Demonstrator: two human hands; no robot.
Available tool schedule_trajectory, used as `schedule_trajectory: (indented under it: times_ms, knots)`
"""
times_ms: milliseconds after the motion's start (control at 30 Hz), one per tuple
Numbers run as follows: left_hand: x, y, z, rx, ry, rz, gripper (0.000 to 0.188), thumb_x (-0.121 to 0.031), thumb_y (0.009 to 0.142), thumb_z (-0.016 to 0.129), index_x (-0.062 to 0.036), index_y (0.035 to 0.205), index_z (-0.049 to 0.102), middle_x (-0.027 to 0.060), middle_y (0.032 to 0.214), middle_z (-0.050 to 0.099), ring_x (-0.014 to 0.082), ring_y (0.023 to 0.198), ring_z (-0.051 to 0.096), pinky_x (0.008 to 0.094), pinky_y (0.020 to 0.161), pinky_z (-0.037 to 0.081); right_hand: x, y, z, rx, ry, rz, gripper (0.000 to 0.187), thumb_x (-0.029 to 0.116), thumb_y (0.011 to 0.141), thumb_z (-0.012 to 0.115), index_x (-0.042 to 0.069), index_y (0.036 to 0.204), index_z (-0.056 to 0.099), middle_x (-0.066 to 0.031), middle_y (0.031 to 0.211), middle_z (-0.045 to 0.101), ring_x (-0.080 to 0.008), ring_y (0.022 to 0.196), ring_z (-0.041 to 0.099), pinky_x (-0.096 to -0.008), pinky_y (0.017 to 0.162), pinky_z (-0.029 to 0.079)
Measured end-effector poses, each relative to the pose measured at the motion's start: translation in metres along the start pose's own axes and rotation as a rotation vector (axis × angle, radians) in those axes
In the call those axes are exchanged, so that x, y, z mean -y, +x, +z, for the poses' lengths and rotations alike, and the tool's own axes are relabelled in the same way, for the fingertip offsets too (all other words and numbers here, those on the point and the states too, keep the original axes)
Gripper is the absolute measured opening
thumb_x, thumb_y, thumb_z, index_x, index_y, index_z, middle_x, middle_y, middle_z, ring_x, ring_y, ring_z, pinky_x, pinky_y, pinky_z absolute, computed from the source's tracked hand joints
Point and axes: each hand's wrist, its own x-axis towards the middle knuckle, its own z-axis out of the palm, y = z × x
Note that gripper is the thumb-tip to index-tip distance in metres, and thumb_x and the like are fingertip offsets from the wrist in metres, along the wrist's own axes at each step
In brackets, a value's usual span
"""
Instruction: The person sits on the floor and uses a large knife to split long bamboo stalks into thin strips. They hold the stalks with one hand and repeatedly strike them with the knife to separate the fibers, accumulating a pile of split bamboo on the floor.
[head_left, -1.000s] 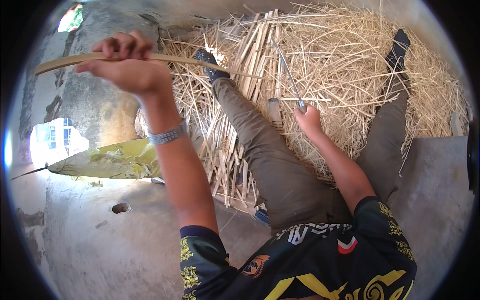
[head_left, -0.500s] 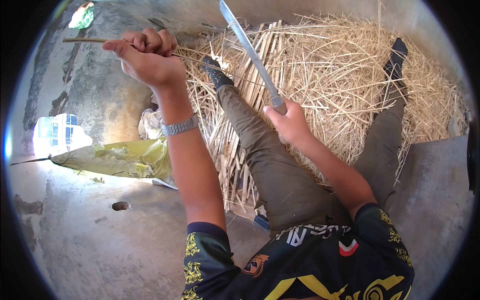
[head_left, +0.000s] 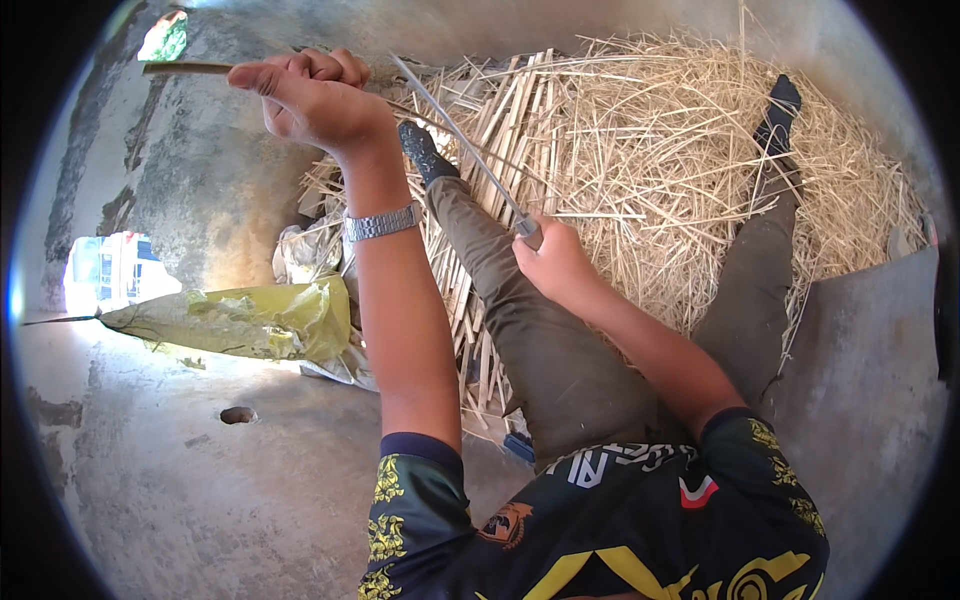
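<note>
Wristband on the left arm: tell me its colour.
The wristband is silver-grey; it shows best in the head view.

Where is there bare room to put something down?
One grey patch lies between the yellow plastic and left sleeve, another patch beside the right trouser leg, below the shavings; maybe not level. It's crowded around both feet with shavings and strips; the right hand holds a knife.
</note>
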Motion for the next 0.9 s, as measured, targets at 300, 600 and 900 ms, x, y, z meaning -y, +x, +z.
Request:
schedule_trajectory:
  times_ms: [300,600,900]
  knots:
    - [0.003,-0.001,0.005,-0.061,0.138,0.032,0.06,-0.068,0.102,0.039,-0.0146,0.076,0.03,-0.0037,0.059,0.029,0.008,0.047,0.03,0.0242,0.042,0.027,-0.016,0.004,-0.002,-0.079,0.054,0.054,0.029,0.024,0.088,0.069,-0.005,0.088,0.063,-0.018,0.073,0.067,-0.03,0.069,0.066,-0.0426,0.069,0.051]
    - [0.011,0.0,0.015,-0.019,0.132,0.134,0.055,-0.059,0.106,0.037,-0.0136,0.077,0.031,-0.0029,0.06,0.031,0.0074,0.044,0.033,0.0237,0.039,0.033,-0.002,0.005,-0.011,0.016,0.146,0.07,0.031,0.026,0.088,0.071,-0.004,0.092,0.065,-0.0113,0.071,0.065,-0.0198,0.066,0.062,-0.0385,0.066,0.049]
    - [0.009,0.002,0.017,0.009,0.092,0.07,0.057,-0.06,0.106,0.038,-0.0137,0.073,0.03,-0.0031,0.057,0.029,0.0081,0.043,0.033,0.0248,0.038,0.029,0.04,-0.012,-0.018,-0.184,0.292,-0.104,0.03,0.025,0.087,0.071,-0.005,0.092,0.066,-0.0146,0.072,0.068,-0.0266,0.065,0.065,-0.0405,0.066,0.051]
